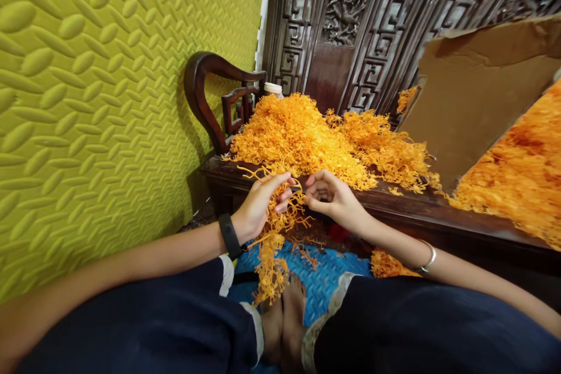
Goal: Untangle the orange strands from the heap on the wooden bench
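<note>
My left hand [262,201] is closed around a bunch of thin orange plastic strands [272,263]. Small flower-like ends hang from the bunch over the blue mat, and loose tips stick out above the fingers. Just to the right is my right hand [331,198], its fingers curled in beside the strands. Whatever its fingertips pinch, if anything, is too small to make out. Behind both hands, a large heap of similar orange pieces [298,134] lies on a dark wooden bench [372,201].
A yellow textured foam wall [96,99] rises at the left, beside the bench's curved armrest [195,85]. A cardboard sheet [473,87] stands at the right, with more orange pieces [521,169] past it. A white-lidded jar [273,89] sits behind the heap. Underfoot is a blue mat [326,286].
</note>
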Demonstrator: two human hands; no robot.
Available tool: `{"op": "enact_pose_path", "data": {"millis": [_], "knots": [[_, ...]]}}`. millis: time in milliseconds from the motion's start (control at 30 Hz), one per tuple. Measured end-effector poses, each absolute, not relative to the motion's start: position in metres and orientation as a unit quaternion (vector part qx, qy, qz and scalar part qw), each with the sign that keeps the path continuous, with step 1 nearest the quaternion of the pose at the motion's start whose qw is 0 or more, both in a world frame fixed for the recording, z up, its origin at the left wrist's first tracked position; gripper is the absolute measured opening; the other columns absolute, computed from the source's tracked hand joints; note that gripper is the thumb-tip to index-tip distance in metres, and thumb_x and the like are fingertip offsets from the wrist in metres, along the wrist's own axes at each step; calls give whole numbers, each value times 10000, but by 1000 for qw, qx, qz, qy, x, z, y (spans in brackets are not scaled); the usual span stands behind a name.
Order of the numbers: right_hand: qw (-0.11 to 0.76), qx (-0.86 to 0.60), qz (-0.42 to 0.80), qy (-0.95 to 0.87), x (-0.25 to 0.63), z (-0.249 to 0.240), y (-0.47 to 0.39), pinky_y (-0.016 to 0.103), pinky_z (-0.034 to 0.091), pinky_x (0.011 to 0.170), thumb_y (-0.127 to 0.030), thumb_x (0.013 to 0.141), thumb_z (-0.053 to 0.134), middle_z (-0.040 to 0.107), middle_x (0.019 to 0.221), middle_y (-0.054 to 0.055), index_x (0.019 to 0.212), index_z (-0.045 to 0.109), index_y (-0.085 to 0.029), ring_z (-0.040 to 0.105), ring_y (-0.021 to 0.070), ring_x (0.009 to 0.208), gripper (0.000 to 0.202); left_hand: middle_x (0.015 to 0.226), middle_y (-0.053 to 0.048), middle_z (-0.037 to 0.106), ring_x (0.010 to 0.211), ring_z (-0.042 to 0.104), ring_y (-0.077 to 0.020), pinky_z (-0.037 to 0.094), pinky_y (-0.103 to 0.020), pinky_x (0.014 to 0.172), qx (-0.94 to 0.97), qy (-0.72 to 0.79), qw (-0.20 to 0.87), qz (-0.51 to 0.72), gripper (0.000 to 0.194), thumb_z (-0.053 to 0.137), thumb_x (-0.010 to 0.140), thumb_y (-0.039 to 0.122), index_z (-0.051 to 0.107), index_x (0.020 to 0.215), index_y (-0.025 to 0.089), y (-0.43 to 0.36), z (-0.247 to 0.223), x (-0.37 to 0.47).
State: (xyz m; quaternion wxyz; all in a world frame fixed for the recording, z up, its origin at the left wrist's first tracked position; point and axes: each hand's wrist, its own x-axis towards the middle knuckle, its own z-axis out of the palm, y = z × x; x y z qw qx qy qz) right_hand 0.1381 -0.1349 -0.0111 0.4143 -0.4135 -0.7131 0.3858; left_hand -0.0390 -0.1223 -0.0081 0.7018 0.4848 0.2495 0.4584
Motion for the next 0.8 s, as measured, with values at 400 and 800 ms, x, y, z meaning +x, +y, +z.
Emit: {"op": "enact_pose_path", "data": {"millis": [400, 800], "knots": [[249, -476, 314, -783, 133, -8, -139, 225, 317, 499, -220, 735, 522, 478, 581, -26, 715, 527, -143, 389, 66, 514, 80, 541, 50, 415, 431, 358, -33, 269, -171, 441, 516, 273, 688, 431, 210, 544, 803, 334, 580, 768, 130, -123, -15, -38], [126, -374, 439, -807, 148, 16, -149, 203, 281, 474, -393, 837, 518, 391, 579, -49, 690, 512, -131, 325, 50, 505, 301, 500, 64, 344, 419, 239, -27, 144, -163, 387, 547, 237, 748, 292, 234, 594, 760, 322, 566, 628, 131, -127, -9, -45]]}}
